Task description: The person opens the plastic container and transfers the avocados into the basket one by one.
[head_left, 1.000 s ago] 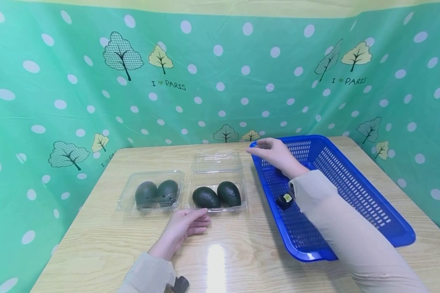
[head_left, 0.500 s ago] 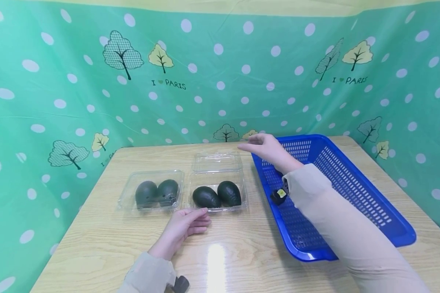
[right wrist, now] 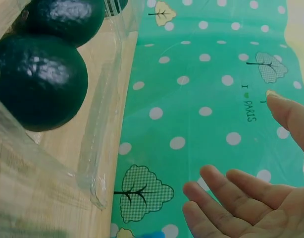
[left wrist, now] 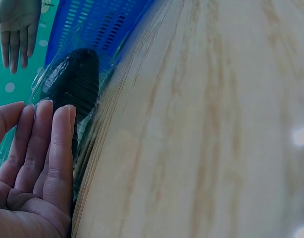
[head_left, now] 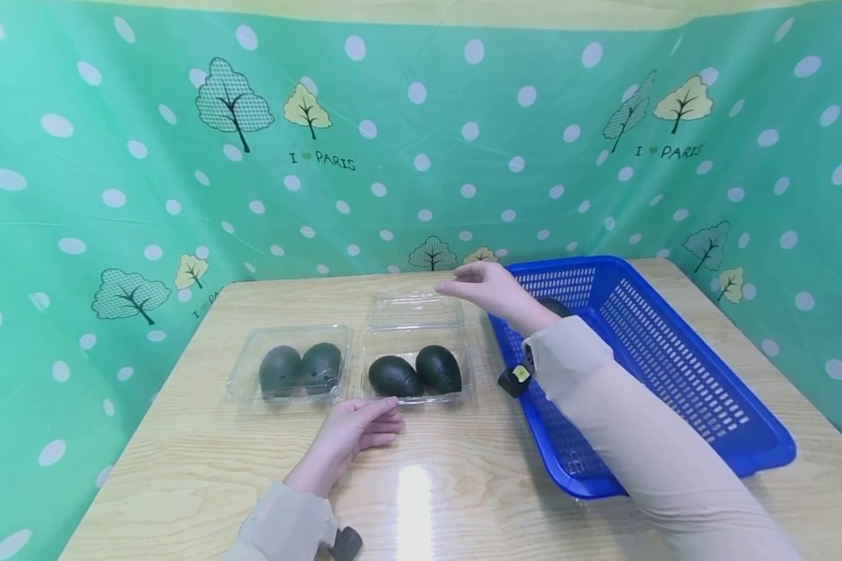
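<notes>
Two dark green avocados [head_left: 417, 374] lie in the bottom of a clear plastic clamshell box [head_left: 468, 366], whose lid [head_left: 416, 310] is folded back behind it. My left hand [head_left: 354, 436] is at the box's front edge, its thumb at the rim and its fingers loosely bent with a gap beneath. In the left wrist view the left hand [left wrist: 38, 168] reaches up to the clear plastic. My right hand [head_left: 494, 292] hangs in the air behind and right of the box, near the lid, holding nothing. The right wrist view shows the right hand [right wrist: 251, 203] with fingers spread apart from the thumb.
Left of it stands another clear box [head_left: 249, 366] with its lid down over two avocados. A blue slotted basket [head_left: 673, 374] fills the right side, under my right forearm. Another dark avocado [head_left: 553, 308] shows inside it, partly hidden. A polka-dot curtain [head_left: 393, 156] hangs behind the table.
My right hand has moved left, from above the basket's rim toward the folded-back lid. The dark avocado in the basket has come into sight behind the wrist. My left hand has stayed put.
</notes>
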`<state>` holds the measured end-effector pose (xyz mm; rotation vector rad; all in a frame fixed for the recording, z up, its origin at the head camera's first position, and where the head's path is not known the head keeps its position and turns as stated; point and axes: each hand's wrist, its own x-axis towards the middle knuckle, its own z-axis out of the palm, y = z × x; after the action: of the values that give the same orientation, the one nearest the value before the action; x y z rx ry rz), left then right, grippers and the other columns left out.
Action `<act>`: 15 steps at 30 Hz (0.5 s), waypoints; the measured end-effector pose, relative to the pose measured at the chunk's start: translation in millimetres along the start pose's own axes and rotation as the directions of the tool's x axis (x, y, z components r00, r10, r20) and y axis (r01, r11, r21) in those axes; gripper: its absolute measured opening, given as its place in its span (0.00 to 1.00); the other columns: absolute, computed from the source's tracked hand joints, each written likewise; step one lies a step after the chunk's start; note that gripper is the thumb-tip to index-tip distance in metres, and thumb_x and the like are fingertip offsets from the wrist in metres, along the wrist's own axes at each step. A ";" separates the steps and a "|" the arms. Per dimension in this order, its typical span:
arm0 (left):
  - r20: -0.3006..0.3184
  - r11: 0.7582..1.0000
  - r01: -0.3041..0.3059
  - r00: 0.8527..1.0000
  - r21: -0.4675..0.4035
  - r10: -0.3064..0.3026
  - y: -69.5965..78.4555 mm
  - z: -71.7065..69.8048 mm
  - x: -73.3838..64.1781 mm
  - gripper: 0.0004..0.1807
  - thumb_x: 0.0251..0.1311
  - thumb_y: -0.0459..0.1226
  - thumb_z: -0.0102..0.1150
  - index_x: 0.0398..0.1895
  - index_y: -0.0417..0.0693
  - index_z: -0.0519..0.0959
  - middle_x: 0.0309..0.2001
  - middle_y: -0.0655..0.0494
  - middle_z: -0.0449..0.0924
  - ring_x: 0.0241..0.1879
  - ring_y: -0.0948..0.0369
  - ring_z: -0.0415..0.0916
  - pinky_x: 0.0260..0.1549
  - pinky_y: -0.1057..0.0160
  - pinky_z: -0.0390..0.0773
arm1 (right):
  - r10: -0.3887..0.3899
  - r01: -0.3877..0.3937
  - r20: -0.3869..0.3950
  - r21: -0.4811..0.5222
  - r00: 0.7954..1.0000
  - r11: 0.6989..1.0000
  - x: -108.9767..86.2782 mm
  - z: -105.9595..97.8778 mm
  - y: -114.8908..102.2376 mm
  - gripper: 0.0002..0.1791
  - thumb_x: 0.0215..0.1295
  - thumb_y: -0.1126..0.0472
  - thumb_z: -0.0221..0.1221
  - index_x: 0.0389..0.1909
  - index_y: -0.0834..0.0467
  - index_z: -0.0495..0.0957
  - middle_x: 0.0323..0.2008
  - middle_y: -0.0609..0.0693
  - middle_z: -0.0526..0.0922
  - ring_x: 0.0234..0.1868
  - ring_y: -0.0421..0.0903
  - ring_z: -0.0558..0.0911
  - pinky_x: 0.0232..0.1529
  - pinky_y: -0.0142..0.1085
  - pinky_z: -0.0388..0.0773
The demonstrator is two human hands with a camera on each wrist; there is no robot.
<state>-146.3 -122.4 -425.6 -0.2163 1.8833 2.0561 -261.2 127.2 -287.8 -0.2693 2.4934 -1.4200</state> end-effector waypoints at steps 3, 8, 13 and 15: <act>0.001 1.000 0.001 1.000 -0.003 -0.001 -0.9 -0.4 0.4 0.22 0.62 0.42 0.65 0.49 0.30 0.80 0.35 0.52 0.88 0.38 0.60 0.86 0.43 0.62 0.88 | 0.002 -0.002 0.011 0.001 1.000 1.000 1.4 4.9 0.6 0.42 0.62 0.41 0.64 0.71 0.60 0.64 0.67 0.57 0.73 0.69 0.55 0.71 0.71 0.53 0.69; 0.000 1.000 -0.003 1.000 0.001 0.003 -1.5 -0.4 1.5 0.22 0.63 0.42 0.64 0.49 0.29 0.80 0.35 0.52 0.88 0.38 0.60 0.86 0.43 0.62 0.88 | 0.002 -0.002 0.015 -0.006 1.000 1.000 2.4 11.7 0.9 0.41 0.63 0.42 0.64 0.70 0.60 0.64 0.67 0.58 0.73 0.68 0.56 0.71 0.71 0.52 0.69; -0.001 1.000 -0.005 1.000 0.001 0.005 -1.5 -0.3 2.5 0.22 0.63 0.42 0.64 0.49 0.29 0.80 0.35 0.52 0.88 0.38 0.60 0.86 0.43 0.62 0.88 | -0.027 0.028 0.025 -0.034 0.999 0.999 2.9 17.9 1.6 0.41 0.62 0.43 0.64 0.69 0.62 0.66 0.66 0.59 0.74 0.67 0.56 0.73 0.70 0.52 0.71; 0.002 1.000 -0.004 1.000 0.000 0.004 -1.7 -0.3 2.8 0.22 0.63 0.42 0.64 0.48 0.29 0.80 0.35 0.52 0.88 0.38 0.60 0.86 0.43 0.62 0.88 | -0.033 0.035 0.030 -0.041 0.999 0.999 2.7 20.3 1.7 0.41 0.62 0.43 0.65 0.68 0.63 0.67 0.64 0.59 0.75 0.66 0.56 0.74 0.69 0.51 0.72</act>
<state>-148.3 -122.2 -428.2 -0.2101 1.8841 2.0582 -257.4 110.7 -299.6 -0.3395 2.5081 -1.3687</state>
